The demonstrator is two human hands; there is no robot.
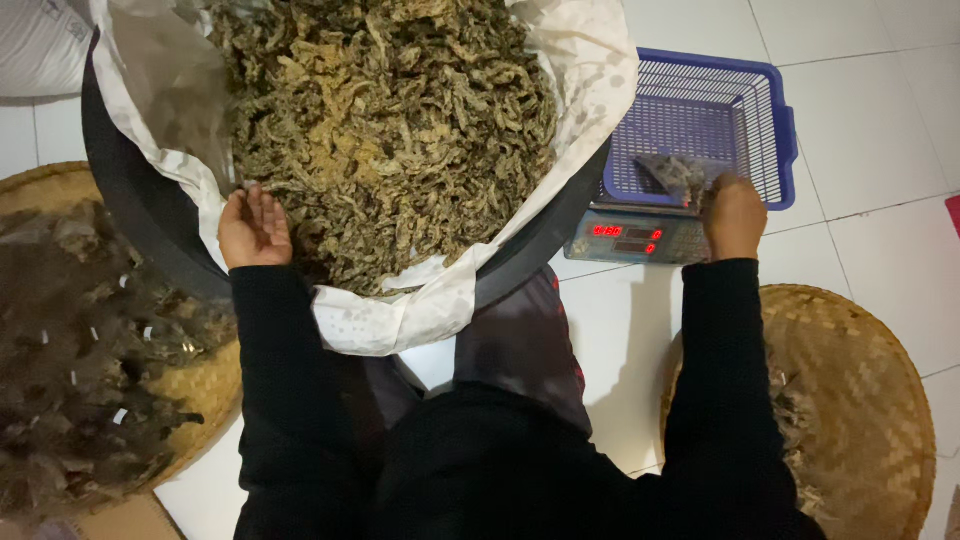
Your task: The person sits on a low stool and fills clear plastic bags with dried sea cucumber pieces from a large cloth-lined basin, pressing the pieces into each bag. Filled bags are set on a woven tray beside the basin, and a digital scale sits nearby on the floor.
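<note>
Your right hand [733, 215] is pinched shut on a small clump of dried leaves [672, 172], held over the near edge of the blue basket [760, 110] that sits on the scale [628, 238]. Your left hand [254, 228] lies open, palm up, at the edge of the big heap of dried leaves [385, 130] in the cloth-lined tub [130, 200]. Lean on the basket rim and the reading may skew; let go too close to you and brittle bits could fall onto the floor [870, 180].

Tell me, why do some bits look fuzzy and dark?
Head view: the left woven tray with its dark pile is blurred and dim; the dried strips in the lined tub are sharper; the scale's red display glows smeared; the right hand casts soft shadow.
</note>
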